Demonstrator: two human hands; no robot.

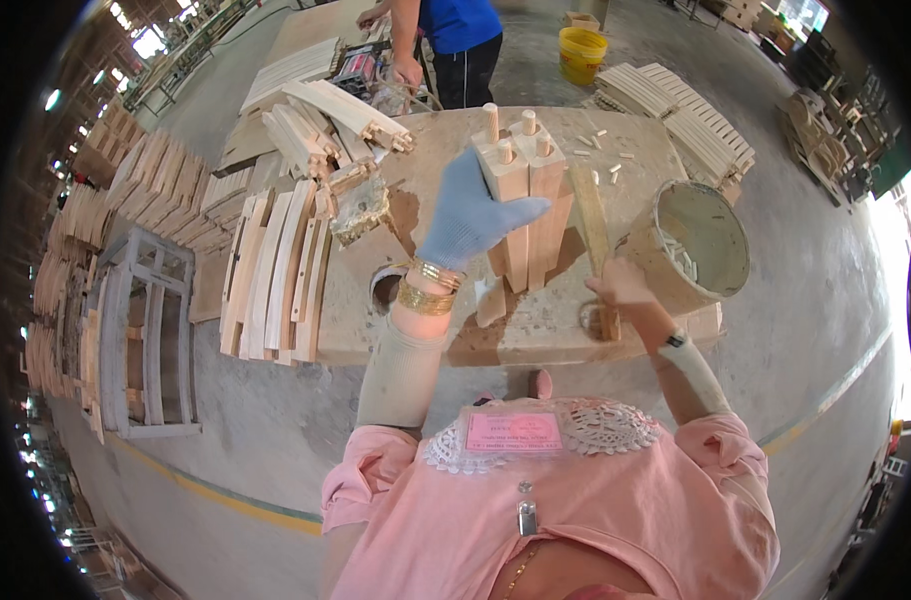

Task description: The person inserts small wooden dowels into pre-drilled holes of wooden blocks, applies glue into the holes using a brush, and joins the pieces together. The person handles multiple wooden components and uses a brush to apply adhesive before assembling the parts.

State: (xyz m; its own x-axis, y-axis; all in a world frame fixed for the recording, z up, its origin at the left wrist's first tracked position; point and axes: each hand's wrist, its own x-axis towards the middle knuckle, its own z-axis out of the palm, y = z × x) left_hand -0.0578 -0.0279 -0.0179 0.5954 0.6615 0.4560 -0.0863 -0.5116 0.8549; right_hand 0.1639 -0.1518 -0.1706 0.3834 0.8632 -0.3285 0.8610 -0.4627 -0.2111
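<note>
My left hand (pixel 483 212), in a blue-grey knit glove, is closed around the upper part of two wooden posts (pixel 547 225) standing upright side by side on the worktable (pixel 435 335). Its thumb lies across their near face. Several round dowels (pixel 529 123) stick up from the tops of the posts. Bare and to the right, my right hand (pixel 625 284) is wrapped round a flat wooden stick (pixel 590 215), whose far end reaches beside the posts. A small pale wood piece (pixel 491 306) is at the foot of the posts.
A bucket (pixel 640 245) with loose dowels inside stands right of my right hand. More dowels (pixel 615 170) lie behind the stick. Curved wooden slats (pixel 280 265) are stacked at the left, near a glue-crusted block (pixel 360 212). Beyond the table works another person (pixel 465 30).
</note>
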